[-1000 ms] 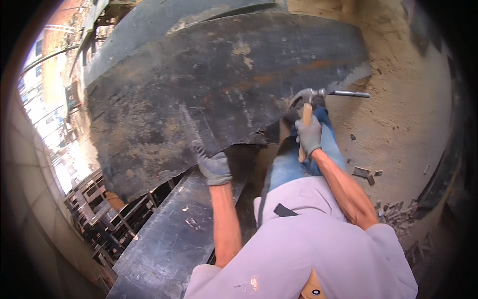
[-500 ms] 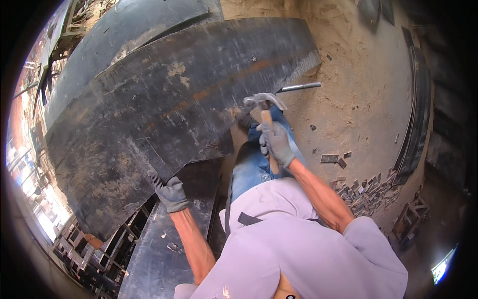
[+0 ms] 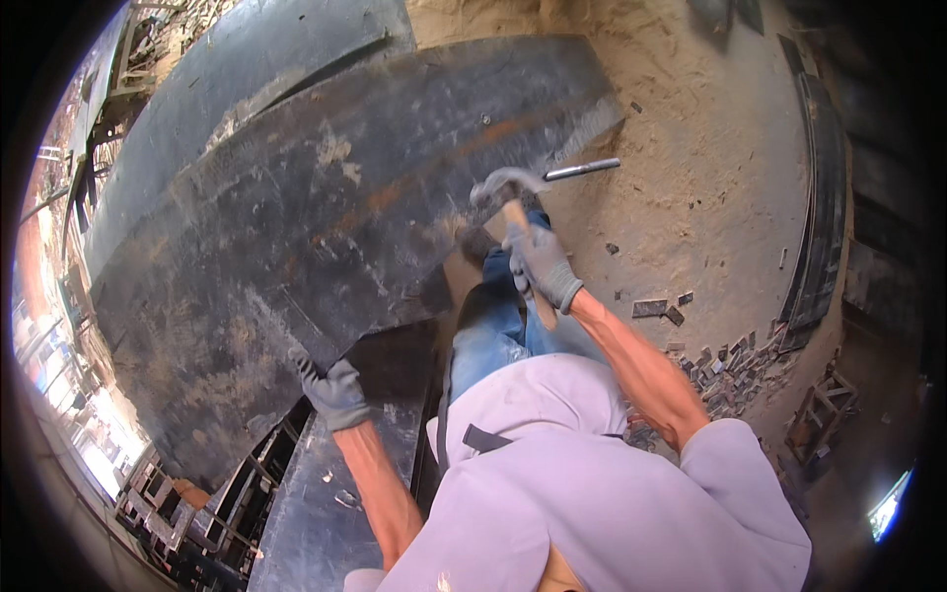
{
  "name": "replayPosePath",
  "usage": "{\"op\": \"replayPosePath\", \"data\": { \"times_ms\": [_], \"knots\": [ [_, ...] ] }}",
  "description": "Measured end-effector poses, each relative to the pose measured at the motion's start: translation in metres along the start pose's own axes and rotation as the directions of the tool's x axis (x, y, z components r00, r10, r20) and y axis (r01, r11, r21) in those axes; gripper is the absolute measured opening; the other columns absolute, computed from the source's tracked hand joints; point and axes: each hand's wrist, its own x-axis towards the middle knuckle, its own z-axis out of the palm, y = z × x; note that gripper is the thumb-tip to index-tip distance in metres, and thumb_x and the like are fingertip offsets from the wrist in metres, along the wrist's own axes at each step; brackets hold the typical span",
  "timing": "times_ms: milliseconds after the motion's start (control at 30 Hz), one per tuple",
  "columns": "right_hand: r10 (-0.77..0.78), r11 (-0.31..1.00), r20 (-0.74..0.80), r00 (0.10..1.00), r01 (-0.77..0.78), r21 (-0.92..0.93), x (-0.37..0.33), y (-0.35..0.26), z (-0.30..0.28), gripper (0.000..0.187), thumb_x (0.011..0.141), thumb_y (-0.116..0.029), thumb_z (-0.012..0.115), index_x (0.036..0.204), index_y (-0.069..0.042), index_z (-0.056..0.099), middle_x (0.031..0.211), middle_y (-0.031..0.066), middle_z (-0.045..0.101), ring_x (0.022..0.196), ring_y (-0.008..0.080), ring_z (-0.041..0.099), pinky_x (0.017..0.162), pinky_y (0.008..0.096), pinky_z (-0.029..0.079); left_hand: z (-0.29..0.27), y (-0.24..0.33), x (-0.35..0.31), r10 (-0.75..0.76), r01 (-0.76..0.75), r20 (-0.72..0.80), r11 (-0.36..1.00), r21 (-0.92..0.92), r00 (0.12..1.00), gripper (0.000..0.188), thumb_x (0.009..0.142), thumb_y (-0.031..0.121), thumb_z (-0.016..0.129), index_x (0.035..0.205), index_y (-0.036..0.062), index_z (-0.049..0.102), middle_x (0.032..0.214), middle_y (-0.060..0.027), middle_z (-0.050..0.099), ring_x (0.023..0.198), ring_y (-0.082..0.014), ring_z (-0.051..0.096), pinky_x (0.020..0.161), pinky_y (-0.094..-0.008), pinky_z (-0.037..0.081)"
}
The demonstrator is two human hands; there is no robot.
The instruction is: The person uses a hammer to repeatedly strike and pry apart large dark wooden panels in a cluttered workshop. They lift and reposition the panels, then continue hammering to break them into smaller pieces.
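My right hand (image 3: 545,266), in a grey glove, is closed round the wooden handle of a claw hammer (image 3: 514,215). The hammer's metal head, slightly blurred, is over or beside the near right edge of a large dark board (image 3: 326,222). That board is scuffed, with a rusty brown streak and pale dusty patches. At its near edge my left hand (image 3: 338,395), also gloved, grips the board near a notch. Some of the left fingers are hidden by the board. Beyond the hammer head lies a metal tube (image 3: 582,169).
Another dark sheet (image 3: 286,49) lies behind the board. A dark panel (image 3: 321,503) is below my left hand, beside a slatted frame (image 3: 212,528). Sandy floor (image 3: 691,207) spreads to the right, with small dark scraps (image 3: 730,375) piled there. Long dark strips (image 3: 821,197) lie farther right.
The whole view has shifted slightly, and the board's right end appears farther left. The hammer appears a little farther left and up. Both hands keep their holds.
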Motion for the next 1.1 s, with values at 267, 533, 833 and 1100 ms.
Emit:
{"op": "replayPosePath", "data": {
  "times_ms": [267, 533, 833, 1100],
  "knots": [
    [-0.017, 0.984, -0.018, 1.0, 0.014, -0.177, -0.009, -0.002, 0.014, 0.039, 0.102, -0.045, 0.053, 0.091, -0.007, 0.054, 0.059, -0.0001, 0.049, 0.041, 0.01, 0.049, 0.037, 0.026, 0.041, 0.022, 0.026, -0.014, -0.307, 0.374, 0.279, 0.899, -0.23, 0.91, 0.037, 0.095, 0.039, 0.068, 0.122, 0.0136, 0.068, 0.121, -0.0019, 0.07, 0.074, -0.0096, 0.06, 0.046, -0.0202, 0.041],
    [-0.594, 0.607, 0.065, 0.802, 0.5, -0.617, 0.015, 0.058, 0.001, 0.039, 0.097, -0.04, 0.06, 0.106, -0.001, 0.057, 0.074, 0.0169, 0.064, 0.056, 0.032, 0.063, 0.049, 0.0411, 0.048, 0.055, 0.019, -0.022, -0.102, 0.084, -0.117, 0.986, -0.145, 0.988, 0.049, 0.093, 0.048, 0.066, 0.123, 0.0091, 0.065, 0.119, -0.0067, 0.069, 0.09, -0.0188, 0.066, 0.073, -0.0256, 0.054],
    [-0.479, 0.613, 0.133, 0.868, 0.439, -0.657, -0.031, 0.095, -0.01, 0.053, 0.098, -0.032, 0.061, 0.146, -0.013, 0.046, 0.089, 0.0174, 0.067, 0.072, 0.034, 0.069, 0.062, 0.041, 0.054, 0.025, 0.008, -0.012, -0.121, 0.087, -0.222, 0.984, -0.157, 0.967, 0.045, 0.091, 0.044, 0.07, 0.12, 0.0093, 0.068, 0.113, -0.0047, 0.071, 0.073, -0.0157, 0.061, 0.053, -0.0232, 0.046],
    [-0.59, 0.672, -0.099, 0.801, 0.42, -0.61, 0.006, 0.117, 0.011, 0.046, 0.098, -0.026, 0.061, 0.138, -0.003, 0.053, 0.115, 0.0242, 0.067, 0.092, 0.0379, 0.07, 0.075, 0.0413, 0.055, 0.046, 0.022, -0.022, -0.102, 0.089, -0.167, 0.993, -0.081, 0.981, 0.049, 0.094, 0.05, 0.065, 0.12, 0.0087, 0.067, 0.114, -0.006, 0.071, 0.081, -0.0161, 0.063, 0.058, -0.0228, 0.047]
  ]
}}
